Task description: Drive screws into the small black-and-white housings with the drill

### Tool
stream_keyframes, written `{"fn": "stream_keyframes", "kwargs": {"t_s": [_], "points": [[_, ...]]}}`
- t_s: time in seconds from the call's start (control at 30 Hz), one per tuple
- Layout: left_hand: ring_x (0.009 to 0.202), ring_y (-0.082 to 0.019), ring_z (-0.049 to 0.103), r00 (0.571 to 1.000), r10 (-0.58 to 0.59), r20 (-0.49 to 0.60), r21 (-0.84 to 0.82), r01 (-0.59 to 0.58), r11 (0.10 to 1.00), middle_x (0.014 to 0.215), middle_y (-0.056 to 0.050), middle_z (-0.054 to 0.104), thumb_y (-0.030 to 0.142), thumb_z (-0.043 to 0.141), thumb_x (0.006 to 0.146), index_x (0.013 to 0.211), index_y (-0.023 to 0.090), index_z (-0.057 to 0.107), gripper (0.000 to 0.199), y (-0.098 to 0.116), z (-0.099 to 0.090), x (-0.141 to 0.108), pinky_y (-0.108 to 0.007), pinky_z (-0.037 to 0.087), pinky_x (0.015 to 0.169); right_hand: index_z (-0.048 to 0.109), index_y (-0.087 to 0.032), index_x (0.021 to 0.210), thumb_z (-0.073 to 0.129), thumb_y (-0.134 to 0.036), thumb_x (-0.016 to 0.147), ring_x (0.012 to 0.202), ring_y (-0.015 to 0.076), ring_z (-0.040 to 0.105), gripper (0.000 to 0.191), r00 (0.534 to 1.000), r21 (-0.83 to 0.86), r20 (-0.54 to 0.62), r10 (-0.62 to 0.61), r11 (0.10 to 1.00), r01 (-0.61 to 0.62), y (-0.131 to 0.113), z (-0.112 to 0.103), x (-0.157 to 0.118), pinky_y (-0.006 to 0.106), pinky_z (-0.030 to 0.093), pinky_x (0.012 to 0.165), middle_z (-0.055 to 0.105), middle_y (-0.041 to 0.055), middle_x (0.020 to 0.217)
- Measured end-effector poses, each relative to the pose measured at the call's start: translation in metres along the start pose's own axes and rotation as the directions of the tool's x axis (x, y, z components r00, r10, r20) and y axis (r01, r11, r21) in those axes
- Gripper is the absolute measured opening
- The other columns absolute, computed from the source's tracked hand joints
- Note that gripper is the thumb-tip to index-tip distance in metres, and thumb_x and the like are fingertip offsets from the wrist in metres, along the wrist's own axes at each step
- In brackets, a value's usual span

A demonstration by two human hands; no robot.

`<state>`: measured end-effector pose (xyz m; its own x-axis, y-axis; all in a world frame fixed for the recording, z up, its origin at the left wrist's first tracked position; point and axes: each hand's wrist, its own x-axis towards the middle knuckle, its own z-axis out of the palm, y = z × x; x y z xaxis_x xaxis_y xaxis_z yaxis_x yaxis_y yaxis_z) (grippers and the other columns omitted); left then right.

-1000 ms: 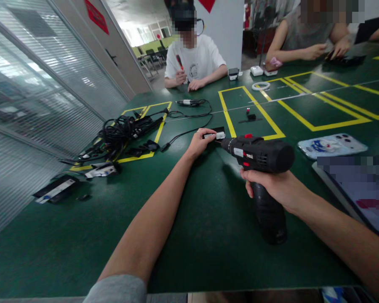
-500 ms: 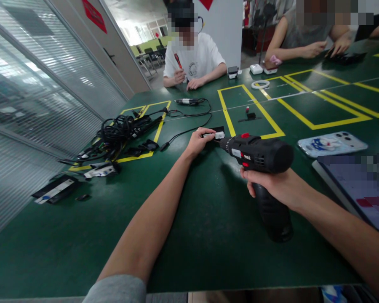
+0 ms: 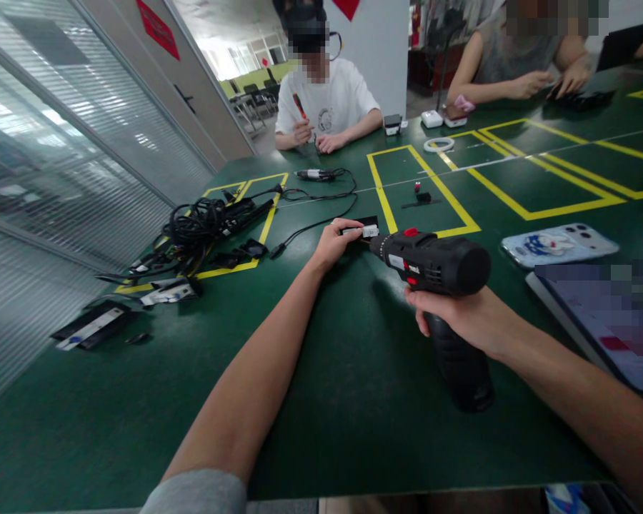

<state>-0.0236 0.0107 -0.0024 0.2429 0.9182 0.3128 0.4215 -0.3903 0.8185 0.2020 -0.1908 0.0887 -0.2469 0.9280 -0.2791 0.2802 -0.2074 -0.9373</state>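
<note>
My right hand (image 3: 455,314) is wrapped round the handle of a black cordless drill (image 3: 434,263) with red switches. The drill lies level and points left, its bit reaching a small black and white part (image 3: 369,230) on the green table (image 3: 354,428). My left hand (image 3: 334,241) holds that part from the left, fingers pressed on its top. The contact between bit and part is too small to make out.
Tangled black cables (image 3: 203,225) and black-and-white devices (image 3: 93,325) lie at the left. A phone (image 3: 560,244) and a tablet-like device (image 3: 594,321) are at the right. Across the table, one person holds a red screwdriver (image 3: 299,106); another person's hands (image 3: 568,77) are at the far right.
The whole view has shifted slightly. Both my hands, the drill and the small part keep the same arrangement.
</note>
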Motion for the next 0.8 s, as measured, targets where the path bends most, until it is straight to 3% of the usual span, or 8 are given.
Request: {"fn": "stream_keyframes", "kwargs": {"t_s": [0.3, 0.5, 0.8], "points": [[0.108, -0.022, 0.061, 1.000, 0.006, 0.002, 0.001, -0.006, 1.000, 0.107, -0.005, 0.070, 0.038, 0.066, 0.078, 0.098, 0.022, 0.075, 0.027, -0.0002, 0.0000, 0.0000, -0.039, 0.043, 0.105, 0.064, -0.019, 0.067, 0.060, -0.027, 0.082, 0.057, 0.0164, 0.058, 0.017, 1.000, -0.009, 0.010, 0.011, 1.000, -0.011, -0.0011, -0.0005, -0.0018, 0.032, 0.043, 0.061, 0.065, 0.0016, 0.057], [0.108, -0.022, 0.061, 1.000, 0.001, 0.004, 0.011, -0.001, 1.000, 0.108, -0.005, 0.069, 0.038, 0.065, 0.078, 0.099, 0.021, 0.075, 0.029, 0.0026, -0.0004, -0.0012, -0.038, 0.043, 0.106, 0.065, -0.019, 0.077, 0.061, -0.026, 0.081, 0.054, 0.0174, 0.058, 0.009, 1.000, 0.042, -0.002, -0.004, 0.999, 0.004, -0.0010, 0.0002, -0.0009, 0.033, 0.044, 0.061, 0.063, -0.0004, 0.054], [0.109, -0.023, 0.060, 1.000, -0.004, 0.014, 0.017, 0.003, 1.000, 0.108, -0.005, 0.069, 0.038, 0.065, 0.078, 0.099, 0.022, 0.075, 0.028, 0.0016, -0.0010, -0.0009, -0.039, 0.044, 0.105, 0.063, -0.020, 0.076, 0.062, -0.026, 0.081, 0.057, 0.0183, 0.061, 0.008, 1.000, 0.055, 0.014, -0.001, 0.998, 0.001, -0.0018, -0.0014, -0.0011, 0.034, 0.046, 0.063, 0.064, 0.0011, 0.058]]}}
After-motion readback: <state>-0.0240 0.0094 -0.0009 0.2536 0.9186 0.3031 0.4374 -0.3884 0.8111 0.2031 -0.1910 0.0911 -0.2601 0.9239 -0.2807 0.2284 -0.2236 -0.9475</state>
